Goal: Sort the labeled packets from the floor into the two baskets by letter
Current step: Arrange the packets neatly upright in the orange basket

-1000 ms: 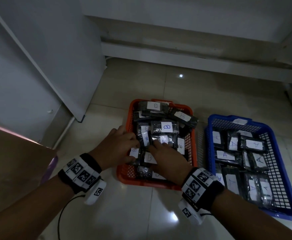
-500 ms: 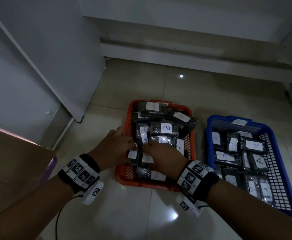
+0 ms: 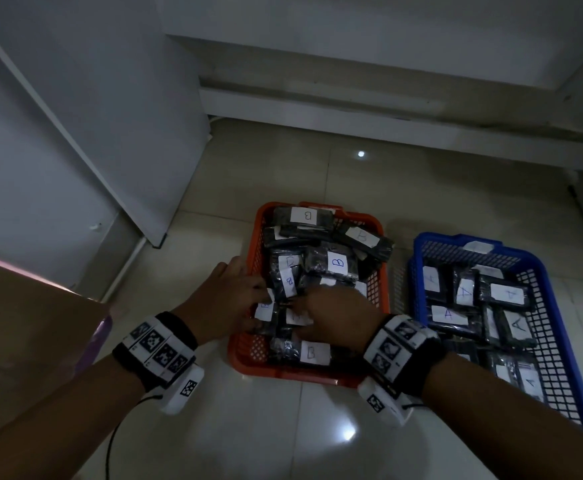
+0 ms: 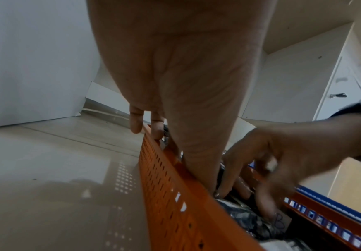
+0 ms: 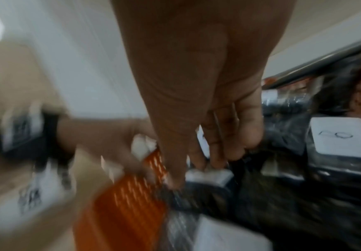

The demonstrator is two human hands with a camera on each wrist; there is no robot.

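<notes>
Both hands inside orange basket (image 3: 248,355), at its left edge. Left hand (image 3: 226,299) pinches B packet (image 3: 266,311); right hand (image 3: 338,315) fingers curled into B packets, grip unclear. Blue basket (image 3: 560,362) holds A packets (image 3: 449,315).

1. Glossy beige tiled floor (image 3: 255,441), with a small bright light reflection (image 3: 361,154).
2. White cabinet panel (image 3: 86,109) at left, its lower corner meeting the floor.
3. Brown cardboard-like surface (image 3: 23,327) at lower left.
4. White ledge (image 3: 369,112) along the rear.
</notes>
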